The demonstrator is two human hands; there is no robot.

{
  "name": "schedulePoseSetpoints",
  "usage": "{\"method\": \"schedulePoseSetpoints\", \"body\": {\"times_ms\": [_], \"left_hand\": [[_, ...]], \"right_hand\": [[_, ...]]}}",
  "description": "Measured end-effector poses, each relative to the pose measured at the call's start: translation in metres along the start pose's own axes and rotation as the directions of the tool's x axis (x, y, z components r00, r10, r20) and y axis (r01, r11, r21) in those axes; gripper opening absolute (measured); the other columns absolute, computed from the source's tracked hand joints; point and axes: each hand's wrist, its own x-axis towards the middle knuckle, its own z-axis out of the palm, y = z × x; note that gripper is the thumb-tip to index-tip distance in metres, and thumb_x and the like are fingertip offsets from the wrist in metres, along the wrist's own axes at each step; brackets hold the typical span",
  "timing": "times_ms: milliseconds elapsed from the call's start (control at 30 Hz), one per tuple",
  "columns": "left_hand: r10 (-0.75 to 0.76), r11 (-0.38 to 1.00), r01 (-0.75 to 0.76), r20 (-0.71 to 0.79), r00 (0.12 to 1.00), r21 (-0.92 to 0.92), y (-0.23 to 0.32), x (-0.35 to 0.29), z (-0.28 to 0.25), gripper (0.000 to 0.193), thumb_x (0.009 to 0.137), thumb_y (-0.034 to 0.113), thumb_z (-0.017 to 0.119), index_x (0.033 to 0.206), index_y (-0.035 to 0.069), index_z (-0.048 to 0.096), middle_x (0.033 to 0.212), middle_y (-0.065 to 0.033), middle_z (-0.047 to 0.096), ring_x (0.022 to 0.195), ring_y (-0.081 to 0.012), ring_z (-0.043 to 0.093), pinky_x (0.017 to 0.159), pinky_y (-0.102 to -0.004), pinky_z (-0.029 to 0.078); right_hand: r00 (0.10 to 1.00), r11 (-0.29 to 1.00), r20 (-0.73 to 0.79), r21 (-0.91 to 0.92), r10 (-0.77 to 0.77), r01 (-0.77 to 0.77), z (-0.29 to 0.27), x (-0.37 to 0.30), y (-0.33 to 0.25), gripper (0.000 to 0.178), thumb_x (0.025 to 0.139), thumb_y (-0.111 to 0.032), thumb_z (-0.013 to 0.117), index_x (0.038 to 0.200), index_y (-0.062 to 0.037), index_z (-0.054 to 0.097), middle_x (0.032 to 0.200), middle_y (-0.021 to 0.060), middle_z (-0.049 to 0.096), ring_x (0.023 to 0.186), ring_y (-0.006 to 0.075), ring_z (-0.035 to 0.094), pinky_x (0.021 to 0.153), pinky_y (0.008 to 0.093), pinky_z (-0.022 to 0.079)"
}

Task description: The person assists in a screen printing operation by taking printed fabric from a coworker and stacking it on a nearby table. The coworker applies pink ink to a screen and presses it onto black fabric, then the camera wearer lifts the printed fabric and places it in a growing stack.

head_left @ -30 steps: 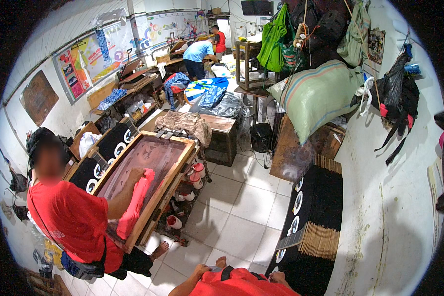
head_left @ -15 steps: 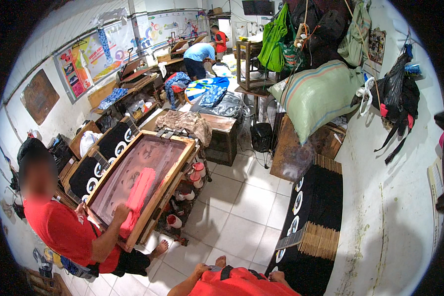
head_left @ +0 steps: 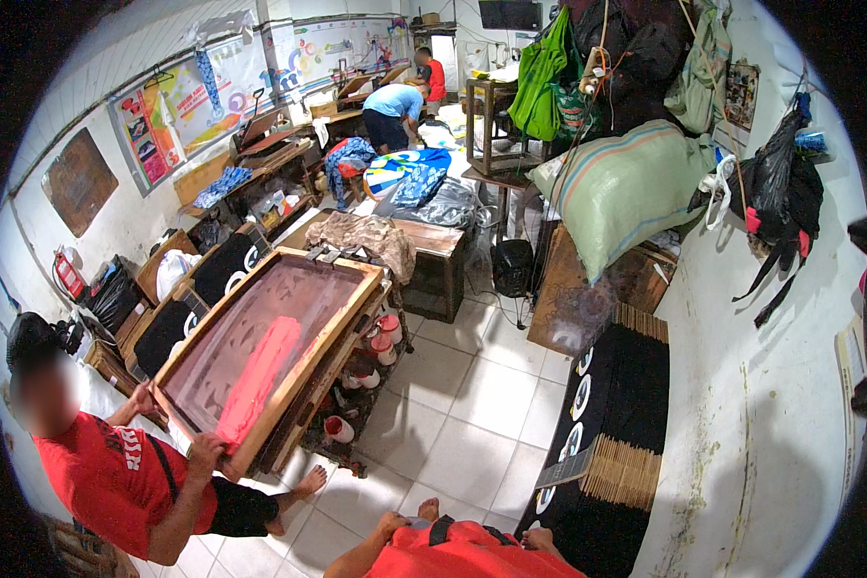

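My left hand (head_left: 391, 524) is at the lower edge, by the left side of my red shirt (head_left: 462, 551), next to a small greyish patch. On the shirt's other side is my right hand (head_left: 540, 538), near a row of black printed fabric pieces (head_left: 626, 385). Both hands are small in the picture and their fingers do not show clearly. Left of me, a co-worker in a red shirt (head_left: 116, 482) has both hands on the near end of a wooden-framed printing screen (head_left: 270, 347). A broad streak of red ink (head_left: 260, 376) lies on its mesh.
Ink containers (head_left: 338, 430) stand on a shelf under the screen's bench. A stuffed pale green sack (head_left: 617, 188) rests against the right wall, above a leaning wooden board (head_left: 568, 289). Farther back, a person in light blue (head_left: 392, 104) bends over beside a cloth-covered table.
The co-worker has leaned back to the left and brought a hand from the inked mesh to the frame's near end. That end of the screen has shifted left and looks raised. My hands stay put.
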Motion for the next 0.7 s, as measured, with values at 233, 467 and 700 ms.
{"method": "schedulePoseSetpoints", "body": {"times_ms": [233,467,700], "left_hand": [[0.049,0.988,-0.030,-0.124,0.991,0.152,-0.022,0.014,0.001,0.035,0.067,0.032,0.067,0.086,0.003,0.068,0.084,-0.0150,0.066,0.073,-0.0221,0.063,0.069,-0.0331,0.050],[-0.191,0.862,-0.141,-0.570,0.799,-0.487,-0.079,-0.021,-0.112,0.019,0.072,0.020,0.057,0.083,0.005,0.065,0.069,-0.0030,0.060,0.055,-0.0133,0.052,0.048,-0.0282,0.041],[-0.799,0.434,-0.448,-0.563,0.210,-0.782,-0.186,0.020,-0.292,0.033,0.068,0.015,0.065,0.094,-0.002,0.054,0.085,-0.0113,0.056,0.073,-0.0228,0.051,0.070,-0.0369,0.041]], "right_hand": [[0.769,0.523,0.255,0.606,0.586,-0.599,-0.038,-0.024,-0.064,0.022,0.080,-0.033,0.051,0.083,-0.0163,0.065,0.078,0.0062,0.065,0.075,0.0214,0.064,0.061,0.0386,0.051],[0.980,0.962,0.166,-0.229,-0.111,0.148,-0.056,-0.009,-0.078,0.019,0.075,-0.031,0.054,0.082,-0.0159,0.064,0.072,0.0054,0.064,0.064,0.0229,0.062,0.052,0.0361,0.048],[0.974,0.848,0.219,0.526,-0.054,-0.071,-0.119,0.115,-0.271,0.010,0.079,-0.006,0.058,0.087,-0.0001,0.059,0.069,0.0076,0.059,0.057,0.0152,0.055,0.050,0.0245,0.043]]}}
